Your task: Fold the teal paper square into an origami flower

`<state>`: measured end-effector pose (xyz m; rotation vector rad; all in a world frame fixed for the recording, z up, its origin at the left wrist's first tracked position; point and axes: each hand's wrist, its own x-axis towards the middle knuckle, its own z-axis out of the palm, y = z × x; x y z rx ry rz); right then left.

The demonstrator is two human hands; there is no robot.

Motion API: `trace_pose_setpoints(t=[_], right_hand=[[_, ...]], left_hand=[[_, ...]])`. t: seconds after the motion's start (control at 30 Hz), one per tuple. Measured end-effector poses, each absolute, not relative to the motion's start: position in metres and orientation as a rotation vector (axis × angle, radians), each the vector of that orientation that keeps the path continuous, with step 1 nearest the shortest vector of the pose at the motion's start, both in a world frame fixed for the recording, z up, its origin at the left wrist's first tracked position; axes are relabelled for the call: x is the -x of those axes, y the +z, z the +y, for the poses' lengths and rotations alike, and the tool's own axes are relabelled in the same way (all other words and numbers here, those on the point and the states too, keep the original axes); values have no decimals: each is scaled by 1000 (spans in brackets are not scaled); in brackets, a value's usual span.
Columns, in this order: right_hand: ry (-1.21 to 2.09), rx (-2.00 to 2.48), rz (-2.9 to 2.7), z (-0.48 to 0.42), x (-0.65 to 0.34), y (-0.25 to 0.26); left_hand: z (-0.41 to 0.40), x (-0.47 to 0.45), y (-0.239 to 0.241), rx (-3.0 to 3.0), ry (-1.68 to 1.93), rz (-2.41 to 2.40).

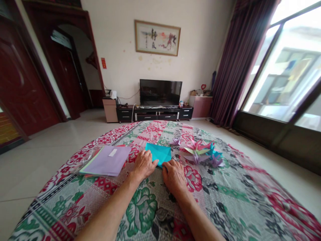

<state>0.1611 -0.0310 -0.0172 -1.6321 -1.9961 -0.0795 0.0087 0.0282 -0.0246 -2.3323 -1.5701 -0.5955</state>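
A teal sheet of origami paper (160,153) lies on the patterned tablecloth in front of me, with a folded edge along its near side. My left hand (144,164) grips its left side, fingers curled and thumb lying at the near edge. At the near right corner, my right hand (174,172) has its fingers bent together and pressed on the paper. The right fingertips are partly hidden. To the right stand several folded paper cranes in pink (197,145), teal (212,150) and purple (216,161). One small purple crane (177,141) sits just beyond the sheet.
A stack of coloured paper (107,160), purple on top with a white label, lies on a clear plastic wrapper to the left. The round table's floral cloth (142,211) reaches toward a television (160,93) on a low cabinet (156,114). A window is at right.
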Motion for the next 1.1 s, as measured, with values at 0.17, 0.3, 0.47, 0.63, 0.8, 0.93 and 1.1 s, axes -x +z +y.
trace_pose_setpoints(t=[0.17, 0.3, 0.47, 0.63, 0.8, 0.93, 1.1], right_hand=[[38, 1594, -1920, -27, -169, -20], [85, 1495, -1976, -25, -180, -21], [52, 1468, -2075, -33, -177, -15], [-5, 1450, -2129, -41, -158, -10], [-24, 1419, -2144, -42, -153, -13], [28, 1385, -2149, -42, -159, -13], [151, 1209, -2227, -40, -173, -11]], left_hand=[[26, -11, -35, 2304, -624, -1659], [30, -9, -40, 2327, -699, -1661], [39, -1, -42, 2311, -754, -1669], [43, 9, -35, 2315, -825, -1588], [49, 11, -32, 2525, -820, -1447], [53, 9, -38, 2667, -880, -1494], [48, 9, -37, 2653, -935, -1478]])
